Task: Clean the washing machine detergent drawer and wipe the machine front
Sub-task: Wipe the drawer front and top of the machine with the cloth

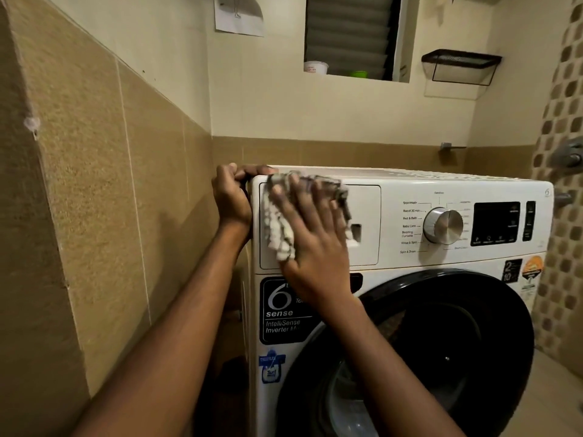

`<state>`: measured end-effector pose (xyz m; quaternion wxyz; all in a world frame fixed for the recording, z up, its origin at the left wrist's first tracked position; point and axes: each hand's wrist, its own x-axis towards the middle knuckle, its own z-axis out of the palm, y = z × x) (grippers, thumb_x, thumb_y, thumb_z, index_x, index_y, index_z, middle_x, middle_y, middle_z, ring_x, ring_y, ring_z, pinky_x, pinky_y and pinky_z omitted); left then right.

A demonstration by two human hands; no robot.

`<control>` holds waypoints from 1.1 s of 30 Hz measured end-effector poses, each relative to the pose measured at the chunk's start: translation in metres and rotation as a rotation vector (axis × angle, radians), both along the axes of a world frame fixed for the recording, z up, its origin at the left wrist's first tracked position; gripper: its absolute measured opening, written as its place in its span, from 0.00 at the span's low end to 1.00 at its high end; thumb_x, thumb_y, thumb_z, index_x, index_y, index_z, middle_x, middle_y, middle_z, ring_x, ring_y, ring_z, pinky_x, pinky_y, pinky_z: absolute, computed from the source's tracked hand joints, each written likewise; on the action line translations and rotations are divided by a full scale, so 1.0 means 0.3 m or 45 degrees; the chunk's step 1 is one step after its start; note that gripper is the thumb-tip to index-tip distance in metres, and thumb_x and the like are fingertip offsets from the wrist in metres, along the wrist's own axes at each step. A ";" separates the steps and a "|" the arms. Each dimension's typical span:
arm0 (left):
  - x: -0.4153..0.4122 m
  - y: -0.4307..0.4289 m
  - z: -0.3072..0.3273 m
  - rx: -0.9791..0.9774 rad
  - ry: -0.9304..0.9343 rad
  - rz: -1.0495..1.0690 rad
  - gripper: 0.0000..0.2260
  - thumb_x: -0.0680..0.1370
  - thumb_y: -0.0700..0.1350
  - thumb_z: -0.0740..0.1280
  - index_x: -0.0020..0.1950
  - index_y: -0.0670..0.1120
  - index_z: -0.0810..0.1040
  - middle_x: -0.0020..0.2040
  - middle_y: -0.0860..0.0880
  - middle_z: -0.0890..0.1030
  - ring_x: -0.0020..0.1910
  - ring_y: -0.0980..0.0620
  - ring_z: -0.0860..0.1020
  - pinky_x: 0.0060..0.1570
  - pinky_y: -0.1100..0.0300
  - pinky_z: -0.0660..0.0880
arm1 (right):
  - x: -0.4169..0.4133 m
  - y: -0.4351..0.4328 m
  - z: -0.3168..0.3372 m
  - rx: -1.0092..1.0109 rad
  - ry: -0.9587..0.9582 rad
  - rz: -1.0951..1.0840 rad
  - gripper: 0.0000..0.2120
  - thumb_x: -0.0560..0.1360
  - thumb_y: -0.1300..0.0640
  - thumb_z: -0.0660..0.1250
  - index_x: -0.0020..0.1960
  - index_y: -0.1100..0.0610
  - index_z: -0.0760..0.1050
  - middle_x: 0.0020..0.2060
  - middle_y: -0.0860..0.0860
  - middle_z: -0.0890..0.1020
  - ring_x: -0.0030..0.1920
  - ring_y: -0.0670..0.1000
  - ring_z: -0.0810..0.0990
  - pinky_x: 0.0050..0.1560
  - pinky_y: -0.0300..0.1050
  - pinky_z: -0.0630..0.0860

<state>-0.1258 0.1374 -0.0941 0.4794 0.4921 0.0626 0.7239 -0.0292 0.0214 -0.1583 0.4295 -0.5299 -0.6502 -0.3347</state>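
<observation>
Pressing a crumpled white-and-grey cloth [281, 234] against the closed detergent drawer [366, 212], the right hand [312, 225] lies flat at centre frame, fingers spread and nearly straight. Cloth bunches out above the fingertips and below the palm's left side; slight blur on cloth and fingers.

Left hand [232, 200]: just left of the right one, fingers curled over the top left corner of the washing machine [394, 263], gripping the edge where top meets side. Both forearms enter from the bottom of the frame.

Drawer sits in the machine's upper left front panel, shut flush, with a small recess showing right of the right hand.

Right of the drawer: silver dial [443, 224] ringed by programme labels, then a dark display [495, 223]. Below, the black round door [441, 342] fills the lower right of the frame. A black sticker [284, 313] sits under the drawer, partly covered by the right wrist.

Tan tiled wall [94, 184] takes up the left of the frame. Upper frame: louvred window [347, 36] with a white cup [315, 67] on its sill, and a wire shelf [460, 66] to its right.
</observation>
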 end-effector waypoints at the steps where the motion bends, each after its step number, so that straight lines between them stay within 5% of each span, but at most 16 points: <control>1: 0.002 0.001 -0.001 -0.004 0.001 -0.004 0.30 0.81 0.44 0.46 0.29 0.42 0.82 0.34 0.42 0.84 0.41 0.44 0.81 0.49 0.56 0.75 | 0.005 -0.011 -0.043 0.003 -0.112 0.078 0.34 0.73 0.46 0.57 0.79 0.47 0.59 0.80 0.49 0.56 0.80 0.53 0.49 0.78 0.56 0.49; 5: 0.003 0.013 -0.007 0.015 0.017 0.040 0.28 0.79 0.46 0.47 0.31 0.40 0.81 0.36 0.41 0.85 0.43 0.42 0.81 0.51 0.54 0.74 | 0.089 -0.043 -0.154 0.090 0.058 0.283 0.28 0.69 0.54 0.62 0.70 0.53 0.75 0.73 0.51 0.71 0.78 0.53 0.60 0.76 0.56 0.57; 11: 0.001 0.010 -0.003 0.040 0.006 0.067 0.29 0.79 0.46 0.48 0.29 0.43 0.83 0.35 0.41 0.85 0.43 0.42 0.80 0.52 0.52 0.72 | -0.035 -0.039 -0.156 0.181 0.503 0.000 0.24 0.68 0.56 0.62 0.63 0.57 0.78 0.63 0.53 0.79 0.69 0.56 0.70 0.72 0.59 0.62; 18: 0.002 0.010 -0.003 0.013 -0.003 0.064 0.27 0.79 0.45 0.48 0.31 0.39 0.81 0.35 0.40 0.85 0.44 0.41 0.80 0.53 0.52 0.73 | 0.118 -0.055 -0.124 0.125 0.110 0.019 0.23 0.68 0.58 0.65 0.63 0.56 0.79 0.59 0.54 0.81 0.63 0.57 0.77 0.69 0.53 0.67; 23: 0.001 0.010 -0.006 0.017 -0.001 0.073 0.26 0.77 0.47 0.49 0.31 0.40 0.82 0.36 0.40 0.85 0.45 0.40 0.80 0.53 0.52 0.73 | -0.005 -0.027 -0.103 0.156 0.530 0.105 0.19 0.66 0.57 0.58 0.53 0.59 0.80 0.49 0.54 0.81 0.54 0.56 0.77 0.61 0.60 0.71; 27: 0.002 0.005 -0.003 0.015 -0.014 0.061 0.28 0.79 0.45 0.48 0.30 0.41 0.82 0.36 0.40 0.85 0.45 0.40 0.80 0.54 0.52 0.73 | 0.032 -0.048 -0.092 0.119 0.398 0.351 0.19 0.67 0.55 0.58 0.52 0.60 0.80 0.48 0.54 0.82 0.52 0.55 0.78 0.57 0.52 0.72; 30: 0.001 0.010 -0.004 0.024 -0.005 0.072 0.28 0.78 0.46 0.48 0.29 0.43 0.83 0.36 0.41 0.85 0.46 0.40 0.80 0.55 0.51 0.72 | 0.117 -0.059 -0.100 0.173 0.236 0.185 0.16 0.69 0.56 0.61 0.52 0.60 0.80 0.50 0.54 0.82 0.52 0.56 0.79 0.56 0.50 0.72; 33: -0.001 0.010 -0.004 0.025 -0.011 0.064 0.27 0.78 0.46 0.48 0.29 0.42 0.82 0.36 0.41 0.85 0.46 0.40 0.80 0.54 0.52 0.73 | 0.041 -0.035 -0.120 0.190 0.411 -0.056 0.18 0.68 0.61 0.67 0.57 0.60 0.78 0.54 0.56 0.81 0.58 0.59 0.77 0.64 0.57 0.70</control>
